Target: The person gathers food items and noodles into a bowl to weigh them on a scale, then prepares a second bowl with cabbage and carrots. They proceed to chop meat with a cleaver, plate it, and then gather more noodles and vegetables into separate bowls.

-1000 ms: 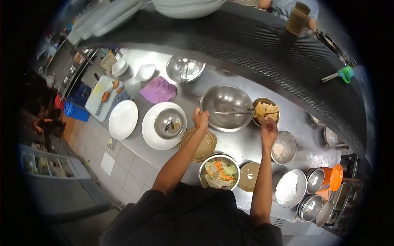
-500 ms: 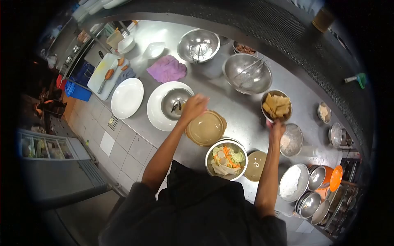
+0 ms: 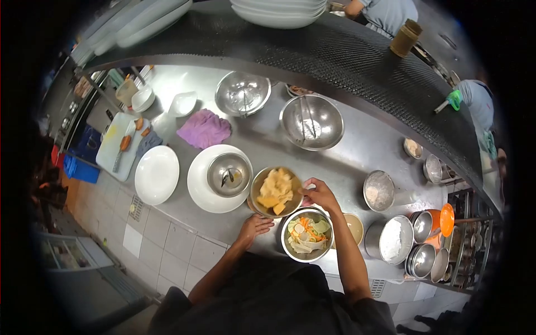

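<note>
A metal bowl of yellow-brown pieces (image 3: 276,190) is held over the brown dish, which it mostly hides. My right hand (image 3: 319,194) grips this bowl's right rim. My left hand (image 3: 255,230) lies beside the bowl's lower left side, fingers stretched out, with nothing held. Just below stands a bowl of cabbage and carrot (image 3: 306,234). To the left, a small steel bowl with dark pieces (image 3: 229,175) rests on a large white plate (image 3: 204,192).
Further left are an oval white plate (image 3: 157,175), a purple cloth (image 3: 204,129) and a cutting board (image 3: 119,146) with a knife. Steel bowls (image 3: 311,123) stand behind, more at right. A mesh shelf (image 3: 268,47) overhangs the back; people stand beyond.
My right hand has brought the bowl of yellow-brown pieces leftward, over the brown dish. My left hand has moved down toward me from beside the small steel bowl. The view has shifted.
</note>
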The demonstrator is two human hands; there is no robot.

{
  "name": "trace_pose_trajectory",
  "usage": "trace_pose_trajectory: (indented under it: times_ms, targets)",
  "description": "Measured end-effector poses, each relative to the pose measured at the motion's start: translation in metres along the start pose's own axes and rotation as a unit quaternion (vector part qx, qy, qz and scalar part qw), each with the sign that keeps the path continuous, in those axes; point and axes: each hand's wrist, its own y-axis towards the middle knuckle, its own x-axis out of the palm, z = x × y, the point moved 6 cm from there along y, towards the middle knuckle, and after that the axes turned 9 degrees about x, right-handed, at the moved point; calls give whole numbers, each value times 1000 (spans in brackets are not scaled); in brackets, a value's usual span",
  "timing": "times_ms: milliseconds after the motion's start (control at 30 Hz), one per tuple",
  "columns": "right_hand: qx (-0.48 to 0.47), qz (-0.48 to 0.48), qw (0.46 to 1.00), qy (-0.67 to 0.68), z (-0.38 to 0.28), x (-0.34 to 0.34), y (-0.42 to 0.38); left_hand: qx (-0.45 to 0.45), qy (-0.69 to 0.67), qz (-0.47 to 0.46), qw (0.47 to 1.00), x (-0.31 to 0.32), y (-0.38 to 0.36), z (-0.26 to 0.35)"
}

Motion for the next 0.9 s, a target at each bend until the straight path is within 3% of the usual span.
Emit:
trace_pose_trajectory:
  times_ms: [33,100,133,233,300,500,667,700,733,767,800,833,867,900]
  targets:
    - [-48,-35,997,44,3,-7,17,-14,-19,-7,1000,-2,4,-4]
    - [9,164,983,87,-32,-33,12,-7,-28,-17,999,-1,5,-3]
    - [12,190,970,152,-40,-49,23,-4,-43,-15,999,2,6,-6]
    - [-42,84,899,427,-52,-70,83,28,-71,-39,996,9,9,-8]
    - [-52,89,905,413,-43,-83,134,27,-83,-48,995,20,15,2]
    - [-62,233,856,458,-28,-115,100,47,-119,-7,992,41,57,37]
    - [-113,346,732,576,25,-202,72,50,-86,17,995,65,107,69]
    - [-174,310,724,591,35,-227,72,52,-70,18,996,68,123,71]
    - [-157,358,683,617,37,-243,60,56,-73,22,995,72,140,73]
    - [-262,340,636,641,40,-263,57,58,-76,14,995,74,157,75]
    - [-232,502,795,249,64,-306,73,63,-83,13,994,72,170,81]
    - [-145,683,703,-138,90,-339,86,70,-70,25,995,74,182,89]
    - [-95,736,615,-268,52,-316,26,78,-61,41,994,82,191,96]
    - [-343,689,619,-155,49,-335,18,90,-60,53,993,89,196,104]
